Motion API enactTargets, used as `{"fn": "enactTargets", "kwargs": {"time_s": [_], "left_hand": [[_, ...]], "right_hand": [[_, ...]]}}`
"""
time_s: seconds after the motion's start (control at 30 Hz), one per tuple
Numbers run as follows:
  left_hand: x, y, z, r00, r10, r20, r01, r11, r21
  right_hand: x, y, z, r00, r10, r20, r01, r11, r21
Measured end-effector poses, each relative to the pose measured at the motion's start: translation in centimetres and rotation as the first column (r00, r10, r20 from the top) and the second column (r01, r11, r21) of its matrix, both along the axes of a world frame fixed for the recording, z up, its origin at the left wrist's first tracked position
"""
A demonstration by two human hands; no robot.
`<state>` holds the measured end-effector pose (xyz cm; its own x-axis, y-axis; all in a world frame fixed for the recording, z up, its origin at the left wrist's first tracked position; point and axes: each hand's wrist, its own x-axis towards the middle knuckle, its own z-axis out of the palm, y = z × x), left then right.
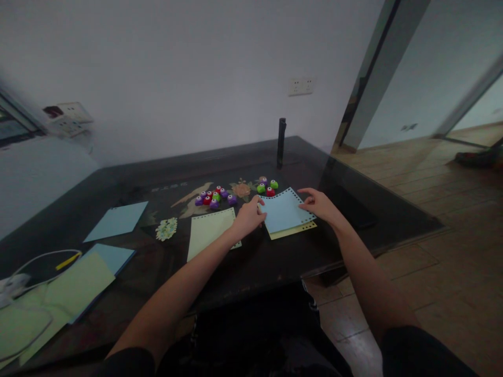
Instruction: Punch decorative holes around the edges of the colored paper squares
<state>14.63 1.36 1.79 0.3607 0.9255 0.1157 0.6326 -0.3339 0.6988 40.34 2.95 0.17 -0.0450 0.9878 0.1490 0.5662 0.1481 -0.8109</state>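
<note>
A light blue sheet of paper with a row of punched holes along its edges lies on a pale yellow sheet, also punched. My left hand is closed at the blue sheet's left edge, thumb and forefinger on it. At the right edge, my right hand has its thumb by the paper and its forefinger held apart above. A pale yellow-green punched sheet lies partly beneath my left forearm. Small purple, red and green eyeball-like pieces sit in two groups behind the papers.
A pile of small pale paper bits lies left of the punched sheet. Further left are a blue sheet, stacked yellow-green sheets and a white cable. A black upright object stands near the dark table's back edge.
</note>
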Motion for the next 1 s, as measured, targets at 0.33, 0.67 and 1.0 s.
{"fn": "enactTargets", "kwargs": {"time_s": [0.33,0.67,1.0], "left_hand": [[0.8,-0.6,-0.3,0.951,-0.018,-0.308,0.030,0.999,0.032],[0.9,-0.5,-0.5,0.934,-0.034,-0.356,0.044,0.999,0.022],[0.8,-0.2,-0.9,0.949,-0.041,-0.314,0.048,0.999,0.015]], "right_hand": [[-0.1,-0.3,0.0,0.976,0.044,0.215,-0.034,0.998,-0.051],[0.1,0.0,-0.4,0.954,0.072,0.290,-0.051,0.995,-0.081],[0.3,0.2,-0.6,0.954,0.100,0.281,-0.082,0.994,-0.075]]}}
